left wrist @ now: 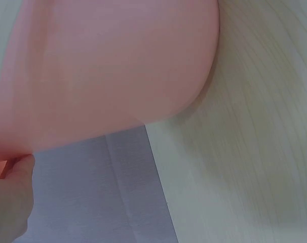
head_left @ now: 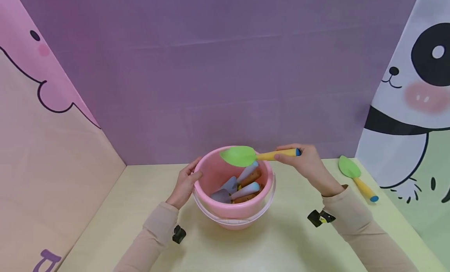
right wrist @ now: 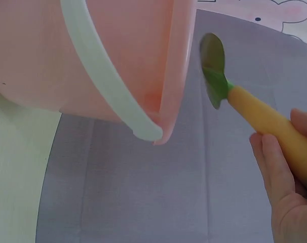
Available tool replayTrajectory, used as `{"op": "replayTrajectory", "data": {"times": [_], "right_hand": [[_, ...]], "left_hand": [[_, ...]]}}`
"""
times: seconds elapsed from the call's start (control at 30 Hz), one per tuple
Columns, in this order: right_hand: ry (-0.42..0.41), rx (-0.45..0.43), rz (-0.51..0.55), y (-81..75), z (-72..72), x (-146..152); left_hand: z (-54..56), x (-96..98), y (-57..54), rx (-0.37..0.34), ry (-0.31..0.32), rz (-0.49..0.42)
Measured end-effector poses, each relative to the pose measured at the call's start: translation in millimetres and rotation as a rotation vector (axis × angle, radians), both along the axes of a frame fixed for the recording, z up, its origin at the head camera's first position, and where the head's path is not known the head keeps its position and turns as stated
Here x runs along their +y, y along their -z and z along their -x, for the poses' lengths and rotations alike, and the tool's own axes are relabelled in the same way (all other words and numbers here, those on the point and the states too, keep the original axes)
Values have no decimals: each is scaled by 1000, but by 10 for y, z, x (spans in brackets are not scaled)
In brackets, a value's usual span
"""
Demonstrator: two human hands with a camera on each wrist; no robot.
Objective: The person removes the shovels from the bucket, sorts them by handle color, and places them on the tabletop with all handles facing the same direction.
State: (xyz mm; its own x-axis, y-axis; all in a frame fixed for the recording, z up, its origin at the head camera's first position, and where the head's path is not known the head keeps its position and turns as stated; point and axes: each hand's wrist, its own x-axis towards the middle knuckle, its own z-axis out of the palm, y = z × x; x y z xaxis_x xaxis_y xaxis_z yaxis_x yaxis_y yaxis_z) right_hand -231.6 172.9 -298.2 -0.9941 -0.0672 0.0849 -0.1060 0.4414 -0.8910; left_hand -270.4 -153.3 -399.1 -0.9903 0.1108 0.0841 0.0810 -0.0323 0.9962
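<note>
A pink bucket (head_left: 233, 211) with a white handle (right wrist: 100, 66) stands on the table, tilted slightly. At its left rim my left hand (head_left: 184, 184) grips the edge, the thumb over the inside. My right hand (head_left: 306, 164) pinches the yellow handle of a toy trowel with a green blade (head_left: 240, 156), held above the bucket's opening. The right wrist view also shows the trowel (right wrist: 267, 119), its blade just outside the rim line. Inside the bucket lie several toy garden tools (head_left: 242, 192) with lilac and brown parts, partly overlapping.
A second green toy trowel (head_left: 358, 180) with a yellow, blue-tipped handle lies on the pale table (head_left: 288, 244) at the right. A purple cloth wall (head_left: 225, 77) stands close behind the bucket. Printed panels border both sides, one with a panda (head_left: 400, 155).
</note>
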Motion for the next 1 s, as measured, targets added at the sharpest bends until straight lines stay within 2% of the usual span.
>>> {"op": "replayTrajectory", "data": {"times": [0.27,0.5,0.6,0.83,1.0], "right_hand": [[125,48,124,44,7,136],[192,73,262,137,45,230],[250,66,290,186,70,260],[397,54,479,311,146,345],[521,41,536,431,172,422]], "left_hand": [[17,-28,16,-3,5,6],[-15,-31,19,-5,-8,13],[-36,-40,14,-10,-15,16],[-46,-53,19,-15,-11,16],[-48,-58,31,-3,-3,25]]}}
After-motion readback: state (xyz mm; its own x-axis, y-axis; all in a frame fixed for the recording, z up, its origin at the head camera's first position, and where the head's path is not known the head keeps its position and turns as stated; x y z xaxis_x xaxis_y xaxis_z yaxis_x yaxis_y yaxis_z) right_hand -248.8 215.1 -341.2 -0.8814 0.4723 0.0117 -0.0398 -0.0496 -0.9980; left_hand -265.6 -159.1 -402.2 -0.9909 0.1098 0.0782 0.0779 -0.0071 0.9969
